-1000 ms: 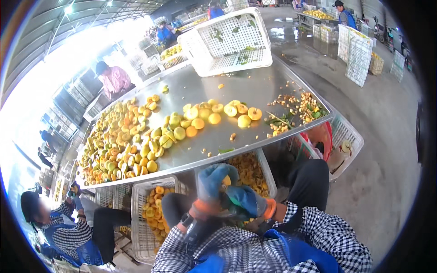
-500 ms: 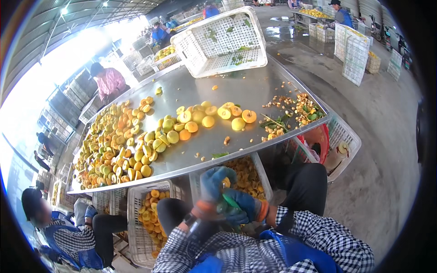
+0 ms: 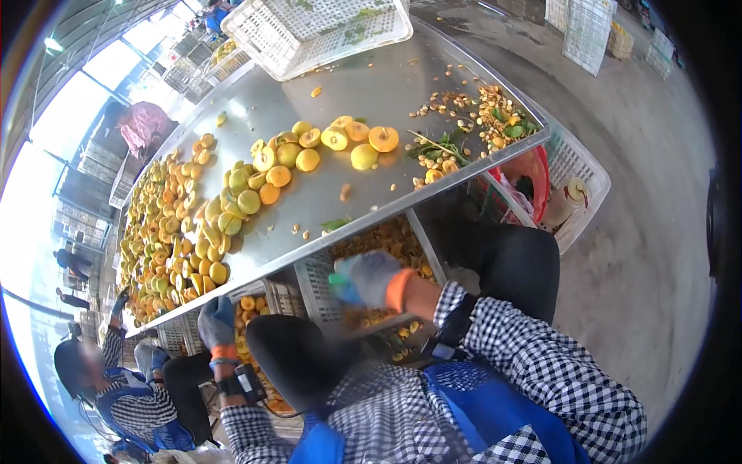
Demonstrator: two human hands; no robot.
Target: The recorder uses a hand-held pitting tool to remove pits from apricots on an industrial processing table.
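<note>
My left hand (image 3: 216, 321), in a grey-blue glove with an orange cuff, is beside the table's front edge, above a crate of fruit halves (image 3: 249, 309). Its fingers point up toward the edge, and nothing shows in them. Smeared by motion, my right hand (image 3: 372, 280) is closed on a green-handled tool (image 3: 338, 284) over another crate (image 3: 313, 282) holding yellow-orange fruit pieces. The tool's working end cannot be made out. Halved yellow fruit (image 3: 247, 201), like peaches or apricots, lies in a row on the metal table (image 3: 309, 209), joining a large heap (image 3: 166, 247) at left.
A white crate (image 3: 325, 35) lies tipped at the table's far side. Pits and leaves (image 3: 495, 116) gather at the right corner, above a red basin (image 3: 537, 182) and a white crate (image 3: 591, 166). A co-worker (image 3: 116, 379) sits at left; another person (image 3: 143, 127) bends beyond the table.
My hands have parted: the left moved left to the table edge, the right stayed over the crate with the green-handled tool. A yellow piece seen at my hands no longer shows. The view has shifted.
</note>
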